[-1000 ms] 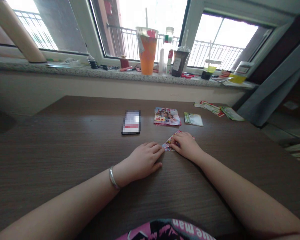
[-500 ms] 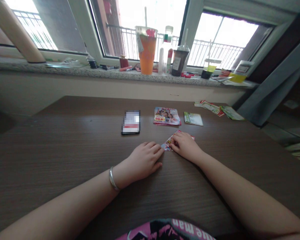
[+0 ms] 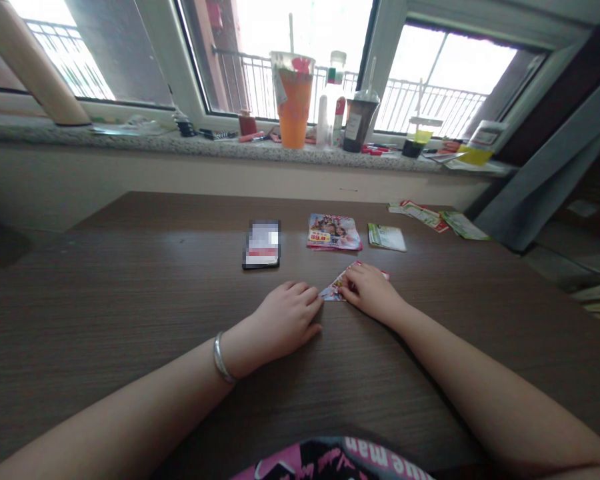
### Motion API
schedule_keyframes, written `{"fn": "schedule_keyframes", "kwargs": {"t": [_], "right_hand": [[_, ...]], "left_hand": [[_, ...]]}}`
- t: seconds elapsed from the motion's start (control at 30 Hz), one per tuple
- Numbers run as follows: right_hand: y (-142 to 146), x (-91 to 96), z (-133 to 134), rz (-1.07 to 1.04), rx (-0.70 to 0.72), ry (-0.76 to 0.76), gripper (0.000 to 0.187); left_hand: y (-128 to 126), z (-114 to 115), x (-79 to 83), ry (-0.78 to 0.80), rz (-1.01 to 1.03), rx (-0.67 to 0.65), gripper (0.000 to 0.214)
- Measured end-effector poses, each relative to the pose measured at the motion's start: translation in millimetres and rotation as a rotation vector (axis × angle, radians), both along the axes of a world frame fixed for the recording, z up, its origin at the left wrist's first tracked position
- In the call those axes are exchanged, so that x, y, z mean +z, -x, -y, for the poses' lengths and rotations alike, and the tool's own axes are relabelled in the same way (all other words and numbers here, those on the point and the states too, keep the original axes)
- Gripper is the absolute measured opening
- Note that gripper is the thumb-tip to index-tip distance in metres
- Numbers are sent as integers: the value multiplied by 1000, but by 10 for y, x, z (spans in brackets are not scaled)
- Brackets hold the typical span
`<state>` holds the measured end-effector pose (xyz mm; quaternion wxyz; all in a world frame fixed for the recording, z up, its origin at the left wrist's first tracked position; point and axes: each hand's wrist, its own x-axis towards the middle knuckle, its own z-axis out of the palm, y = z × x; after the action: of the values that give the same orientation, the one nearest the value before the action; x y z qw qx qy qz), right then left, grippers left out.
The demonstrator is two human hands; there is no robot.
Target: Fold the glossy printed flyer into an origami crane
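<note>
A small printed paper flyer (image 3: pixel 334 291), folded to a triangular shape, lies on the brown wooden table (image 3: pixel 180 307). My right hand (image 3: pixel 373 291) rests over it with curled fingers, gripping and pressing it down; much of the paper is hidden beneath. At the flyer's left corner lies my left hand (image 3: pixel 289 320), palm down with its fingers stretched out, the fingertips at or just touching that corner. A silver bangle circles my left wrist. Beyond my hands sits a stack of similar colourful flyers (image 3: pixel 334 233).
A phone (image 3: pixel 262 245) with a blurred screen lies left of the stack. Right of it are a green-and-white card pile (image 3: pixel 387 237) and several loose leaflets (image 3: pixel 425 215). The windowsill (image 3: pixel 180 141) holds an orange drink cup (image 3: pixel 293 100), bottles, a dark cup (image 3: pixel 359 123) and pens.
My left hand has slid slightly left, showing a little more of the flyer's corner. My right hand has stayed in place on the flyer.
</note>
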<state>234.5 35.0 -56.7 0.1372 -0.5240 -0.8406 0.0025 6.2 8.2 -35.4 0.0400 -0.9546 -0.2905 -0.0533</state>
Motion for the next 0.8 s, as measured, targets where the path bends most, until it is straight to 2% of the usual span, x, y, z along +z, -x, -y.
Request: {"fn": "schedule_keyframes", "kwargs": {"t": [0.5, 0.8], "right_hand": [[-49, -65, -21, -35, 31, -24, 14], [-76, -115, -5, -93, 57, -28, 14]], "left_hand": [[31, 1, 107, 99, 18, 26, 23], [148, -152, 51, 167, 82, -53, 25]]}}
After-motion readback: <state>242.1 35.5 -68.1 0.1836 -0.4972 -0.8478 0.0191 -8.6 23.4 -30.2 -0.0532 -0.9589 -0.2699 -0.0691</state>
